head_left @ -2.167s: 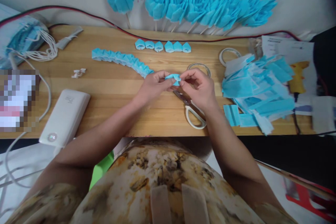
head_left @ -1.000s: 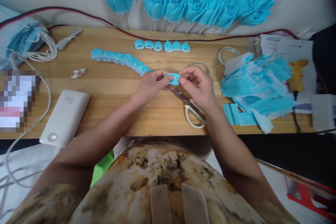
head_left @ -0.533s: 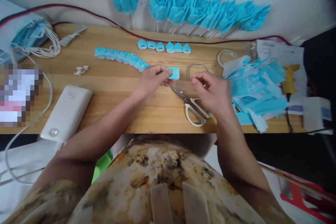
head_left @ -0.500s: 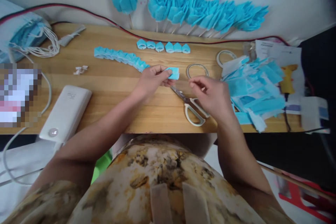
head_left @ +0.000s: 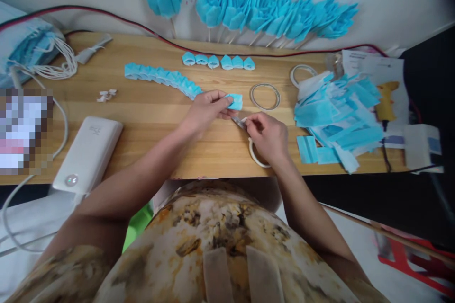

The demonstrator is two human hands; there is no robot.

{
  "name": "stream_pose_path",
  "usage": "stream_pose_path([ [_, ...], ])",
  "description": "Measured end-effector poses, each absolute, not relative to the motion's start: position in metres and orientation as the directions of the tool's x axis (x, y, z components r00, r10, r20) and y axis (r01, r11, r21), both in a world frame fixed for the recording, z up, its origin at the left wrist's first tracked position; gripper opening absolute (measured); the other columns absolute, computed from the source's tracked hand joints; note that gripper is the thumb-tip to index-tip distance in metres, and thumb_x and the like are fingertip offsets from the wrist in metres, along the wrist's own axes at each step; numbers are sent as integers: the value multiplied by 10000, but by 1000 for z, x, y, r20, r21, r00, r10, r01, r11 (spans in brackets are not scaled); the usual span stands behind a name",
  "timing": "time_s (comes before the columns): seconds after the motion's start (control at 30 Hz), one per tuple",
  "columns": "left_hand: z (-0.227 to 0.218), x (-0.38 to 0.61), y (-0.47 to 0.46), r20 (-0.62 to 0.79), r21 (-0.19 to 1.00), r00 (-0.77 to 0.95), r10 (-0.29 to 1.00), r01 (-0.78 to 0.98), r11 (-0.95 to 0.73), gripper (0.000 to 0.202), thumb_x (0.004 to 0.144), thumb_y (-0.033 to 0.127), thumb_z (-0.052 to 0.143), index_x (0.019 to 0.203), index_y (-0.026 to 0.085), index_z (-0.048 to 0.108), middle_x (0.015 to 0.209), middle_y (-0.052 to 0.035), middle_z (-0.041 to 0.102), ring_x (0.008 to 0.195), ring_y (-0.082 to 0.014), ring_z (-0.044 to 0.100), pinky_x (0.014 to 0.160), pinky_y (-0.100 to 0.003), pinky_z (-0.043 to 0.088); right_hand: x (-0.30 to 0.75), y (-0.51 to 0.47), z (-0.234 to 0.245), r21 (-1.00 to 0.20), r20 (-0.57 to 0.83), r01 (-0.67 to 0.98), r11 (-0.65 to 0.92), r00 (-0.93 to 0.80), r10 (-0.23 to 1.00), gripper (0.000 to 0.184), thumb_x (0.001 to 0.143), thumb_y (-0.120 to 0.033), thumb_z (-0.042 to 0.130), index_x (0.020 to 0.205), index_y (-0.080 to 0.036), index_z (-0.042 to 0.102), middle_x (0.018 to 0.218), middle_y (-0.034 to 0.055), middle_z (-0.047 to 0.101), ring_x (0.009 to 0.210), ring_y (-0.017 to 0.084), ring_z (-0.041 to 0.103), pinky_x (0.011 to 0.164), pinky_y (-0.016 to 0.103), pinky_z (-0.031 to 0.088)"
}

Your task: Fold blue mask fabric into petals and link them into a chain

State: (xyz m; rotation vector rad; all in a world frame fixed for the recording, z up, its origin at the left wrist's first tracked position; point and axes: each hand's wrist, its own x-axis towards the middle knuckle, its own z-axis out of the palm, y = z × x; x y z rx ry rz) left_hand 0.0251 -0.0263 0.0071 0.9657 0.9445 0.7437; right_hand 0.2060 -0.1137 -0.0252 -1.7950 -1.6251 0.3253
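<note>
Between the thumb and fingers of my left hand [head_left: 209,108] is a small folded piece of blue mask fabric [head_left: 235,101]. My right hand [head_left: 267,133] is closed in a pinch over the white-handled scissors [head_left: 256,155]. Something small and pale shows at its fingertips, too small to name. The hand covers much of the scissors, whose blades point towards my left hand. Just beyond lies a roll of clear tape [head_left: 265,96]. A curved row of folded blue pieces [head_left: 159,75] runs up to my left hand. Farther back sit several small rolled blue pieces [head_left: 219,61].
Blue fabric flowers on sticks [head_left: 263,9] lean against the wall. A pile of blue strips [head_left: 341,113] lies right, by a second tape roll [head_left: 292,78] and a yellow glue gun [head_left: 386,99]. To the left are a white power bank [head_left: 88,151], a phone [head_left: 23,132] and white cords [head_left: 64,59].
My right hand has moved left and down from beside the tape roll to over the scissors. My left hand keeps its hold on the folded blue piece.
</note>
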Motion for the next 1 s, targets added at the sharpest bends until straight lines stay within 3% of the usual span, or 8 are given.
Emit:
stream_pose_path([
  [0.13, 6, 25, -26, -330, 909, 436, 837, -92, 406, 202, 934, 218, 742, 784, 151, 624, 758, -34, 762, 720, -141, 756, 837, -301, 622, 206, -116, -24, -776, 190, 630, -24, 270, 944, 118, 948, -331, 627, 890, -247, 686, 755, -10, 773, 635, 179, 696, 626, 311, 513],
  [0.2, 7, 26, -26, -352, 899, 449, 821, -81, 429, 198, 941, 198, 734, 785, 144, 623, 743, -36, 760, 691, -135, 748, 809, -293, 617, 206, -118, -21, -773, 282, 633, 39, 289, 915, 119, 961, -320, 627, 909, -247, 705, 779, -8, 774, 626, 171, 682, 611, 310, 517],
  [0.27, 9, 26, -27, -374, 890, 462, 804, -66, 452, 184, 954, 171, 712, 795, 138, 625, 734, -36, 758, 665, -128, 743, 765, -273, 606, 206, -121, -16, -698, 452, 701, 143, 278, 848, 132, 981, -314, 628, 936, -258, 738, 822, 10, 775, 683, 183, 686, 619, 323, 522],
  [0.37, 12, 26, -29, -393, 886, 475, 787, -32, 462, 166, 965, 141, 688, 811, 133, 628, 704, -24, 746, 648, -124, 744, 727, -247, 588, 207, -120, -8, -488, 665, 821, 296, 130, 735, 149, 1006, -299, 628, 984, -285, 775, 912, 41, 780, 822, 218, 709, 694, 368, 545],
  [0.5, 15, 25, -31, -380, 902, 501, 777, 14, 431, 149, 969, 141, 679, 825, 128, 644, 701, -19, 745, 655, -116, 739, 735, -235, 580, 206, -111, -2, -271, 785, 861, 431, -62, 617, 158, 1005, -222, 649, 1030, -298, 785, 881, 32, 754, 816, 204, 681, 758, 387, 523],
  [0.73, 14, 25, -31, -369, 905, 521, 770, 14, 425, 147, 966, 101, 671, 820, 123, 659, 683, -15, 742, 634, -101, 723, 689, -207, 561, 201, -101, -3, -147, 805, 867, 477, -175, 567, 162, 981, -143, 671, 1023, -256, 778, 865, 23, 731, 797, 183, 613, 693, 344, 458],
  [0.93, 19, 26, -31, -393, 894, 507, 768, 13, 449, 189, 984, 80, 644, 800, 123, 650, 642, -9, 728, 604, -93, 715, 653, -191, 545, 206, -103, -4, -147, 799, 865, 480, -182, 573, 146, 957, -136, 689, 1013, -246, 766, 887, 39, 745, 817, 199, 647, 720, 356, 497],
  [1.0, 20, 26, -32, -399, 890, 502, 768, 9, 457, 205, 985, 78, 643, 785, 123, 644, 633, -6, 724, 589, -89, 708, 648, -191, 543, 205, -104, -3, -239, 793, 847, 474, -111, 599, 126, 976, -171, 671, 996, -254, 764, 891, 36, 748, 824, 199, 667, 746, 364, 520],
])
